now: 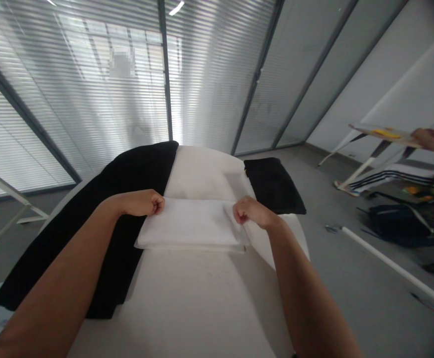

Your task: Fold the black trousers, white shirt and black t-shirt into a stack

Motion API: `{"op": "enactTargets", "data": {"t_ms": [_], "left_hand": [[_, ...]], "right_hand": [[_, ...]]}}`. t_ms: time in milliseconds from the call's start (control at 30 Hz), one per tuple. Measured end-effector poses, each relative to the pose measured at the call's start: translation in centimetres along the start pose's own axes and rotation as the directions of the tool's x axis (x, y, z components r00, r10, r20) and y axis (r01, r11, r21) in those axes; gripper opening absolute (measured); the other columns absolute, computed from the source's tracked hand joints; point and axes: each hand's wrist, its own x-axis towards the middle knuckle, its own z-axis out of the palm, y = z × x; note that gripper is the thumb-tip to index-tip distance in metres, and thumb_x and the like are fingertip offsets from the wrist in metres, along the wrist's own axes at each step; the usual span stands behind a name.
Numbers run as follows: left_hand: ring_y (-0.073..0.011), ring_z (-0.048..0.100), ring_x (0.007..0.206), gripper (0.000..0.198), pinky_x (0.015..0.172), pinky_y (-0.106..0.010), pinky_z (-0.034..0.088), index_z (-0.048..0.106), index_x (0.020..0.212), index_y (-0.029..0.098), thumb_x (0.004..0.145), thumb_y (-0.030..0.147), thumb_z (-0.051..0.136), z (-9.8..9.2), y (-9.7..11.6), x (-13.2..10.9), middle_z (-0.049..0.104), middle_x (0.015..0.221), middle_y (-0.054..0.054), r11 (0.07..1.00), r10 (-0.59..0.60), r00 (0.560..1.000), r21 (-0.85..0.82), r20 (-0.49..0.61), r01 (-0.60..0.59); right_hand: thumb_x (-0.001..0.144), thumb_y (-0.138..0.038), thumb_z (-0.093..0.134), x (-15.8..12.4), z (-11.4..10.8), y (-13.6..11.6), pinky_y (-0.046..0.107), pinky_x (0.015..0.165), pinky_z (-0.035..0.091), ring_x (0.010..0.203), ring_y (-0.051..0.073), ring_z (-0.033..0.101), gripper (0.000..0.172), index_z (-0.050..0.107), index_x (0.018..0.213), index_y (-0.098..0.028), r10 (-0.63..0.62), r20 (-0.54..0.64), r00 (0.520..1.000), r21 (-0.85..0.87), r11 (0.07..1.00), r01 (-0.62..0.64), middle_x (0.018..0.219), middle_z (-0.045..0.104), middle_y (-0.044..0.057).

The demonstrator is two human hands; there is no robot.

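A white cloth (190, 226), folded into a flat rectangle, lies on a white table (187, 303). My left hand (150, 203) is closed at its far left corner, with the fingers curled in on the cloth. At the far right corner my right hand (250, 211) is also closed, pinching the cloth's edge. The fingertips of both hands are partly hidden. Under my left forearm a large black cloth (138, 166) spreads along the table's left side. A smaller folded black cloth (274, 186) rests beyond my right hand at the table's right edge.
At the right, another person's hand (431, 139) is over a second table (366, 130) with a yellow item (386, 133). A white pole (392, 266) and a dark chair-like object (399, 221) are on the floor. Windows with blinds (209, 89) stand behind my table.
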Motion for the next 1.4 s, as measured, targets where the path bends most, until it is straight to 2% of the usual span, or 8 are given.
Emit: {"op": "enactTargets", "data": {"t_ms": [200, 500, 767, 867, 933, 1000, 1133, 1400], "left_hand": [[-0.0181, 0.055, 0.044, 0.020, 0.044, -0.026, 0.040, 0.061, 0.072, 0.019, 0.072, 0.040, 0.059, 0.5, -1.0, 0.3, 0.060, 0.055, -0.004, 0.912, -0.367, 0.913, -0.262, -0.180, 0.315], [-0.0181, 0.057, 0.049, 0.035, 0.042, -0.024, 0.037, 0.065, 0.082, 0.019, 0.056, 0.038, 0.079, 0.7, -0.7, 0.2, 0.063, 0.061, -0.003, 0.897, -0.277, 0.913, -0.422, -0.300, 0.133], [-0.0194, 0.058, 0.060, 0.036, 0.051, -0.026, 0.040, 0.063, 0.099, 0.020, 0.073, 0.045, 0.064, -0.1, -0.1, -0.4, 0.064, 0.072, -0.004, 0.966, -0.133, 0.935, -0.253, -0.328, 0.048], [-0.0245, 0.061, 0.069, 0.036, 0.062, -0.032, 0.045, 0.067, 0.097, 0.019, 0.069, 0.042, 0.067, 0.1, -0.3, -0.4, 0.063, 0.079, -0.007, 0.985, -0.171, 0.899, -0.039, -0.403, 0.169], [-0.0305, 0.061, 0.085, 0.037, 0.076, -0.040, 0.046, 0.068, 0.099, 0.018, 0.070, 0.040, 0.067, 0.8, 0.5, -0.3, 0.063, 0.091, -0.012, 0.967, -0.097, 0.826, 0.144, -0.556, 0.210], [-0.0356, 0.057, 0.102, 0.041, 0.089, -0.047, 0.042, 0.067, 0.110, 0.018, 0.076, 0.041, 0.062, 2.1, 1.9, 0.3, 0.062, 0.107, -0.016, 0.946, 0.037, 0.765, 0.268, -0.643, 0.180], [-0.0329, 0.046, 0.128, 0.048, 0.105, -0.047, 0.032, 0.055, 0.132, 0.020, 0.092, 0.045, 0.042, 6.2, 4.3, 2.7, 0.054, 0.136, -0.016, 0.943, 0.215, 0.819, 0.332, -0.532, -0.032], [-0.0293, 0.047, 0.129, 0.054, 0.108, -0.051, 0.025, 0.050, 0.139, 0.023, 0.098, 0.047, 0.024, 9.8, 3.9, 5.2, 0.054, 0.140, -0.012, 0.896, 0.164, 0.850, 0.436, -0.501, 0.084]], "right_hand": [[0.054, -0.030, 0.043, -0.2, 0.4, -0.6, 0.023, 0.043, 0.036, 0.041, 0.011, 0.043, 0.021, 0.055, 0.040, -0.018, 0.048, -0.087, 0.995, 0.051, 0.998, -0.043, 0.042, 0.051, 0.002], [0.051, -0.023, 0.042, -0.8, 0.5, -0.6, 0.021, 0.039, 0.033, 0.037, 0.010, 0.040, 0.021, 0.059, 0.042, -0.016, 0.083, 0.103, 0.991, 0.050, 0.995, -0.089, 0.040, 0.051, 0.002], [0.057, -0.024, 0.041, -1.0, 0.2, -0.9, 0.023, 0.037, 0.026, 0.033, 0.010, 0.036, 0.023, 0.055, 0.039, -0.018, 0.004, 0.132, 0.991, -0.024, 1.000, -0.001, 0.038, 0.049, 0.002], [0.064, -0.021, 0.046, -0.8, 0.6, -1.6, 0.024, 0.046, 0.034, 0.044, 0.014, 0.048, 0.024, 0.054, 0.041, -0.019, 0.005, -0.200, 0.980, -0.327, 0.942, -0.072, 0.045, 0.055, 0.005], [0.072, -0.020, 0.047, -0.6, 1.4, -2.5, 0.026, 0.057, 0.040, 0.059, 0.018, 0.059, 0.025, 0.062, 0.051, -0.019, -0.096, -0.541, 0.836, -0.475, 0.854, -0.210, 0.057, 0.063, 0.008], [0.080, -0.021, 0.046, -0.2, 2.6, -3.2, 0.029, 0.068, 0.044, 0.076, 0.022, 0.064, 0.027, 0.070, 0.066, -0.020, -0.178, -0.657, 0.732, -0.520, 0.811, -0.269, 0.074, 0.070, 0.009], [0.092, -0.026, 0.040, 0.7, 6.3, -3.4, 0.034, 0.094, 0.042, 0.108, 0.024, 0.060, 0.037, 0.070, 0.112, -0.019, -0.304, -0.495, 0.814, -0.662, 0.738, -0.127, 0.113, 0.070, 0.009], [0.101, -0.049, 0.025, 2.0, 9.4, -0.4, 0.046, 0.109, 0.029, 0.136, 0.028, 0.040, 0.058, 0.040, 0.146, -0.017, -0.195, -0.301, 0.933, -0.805, 0.577, -0.139, 0.147, 0.045, 0.015]]}}
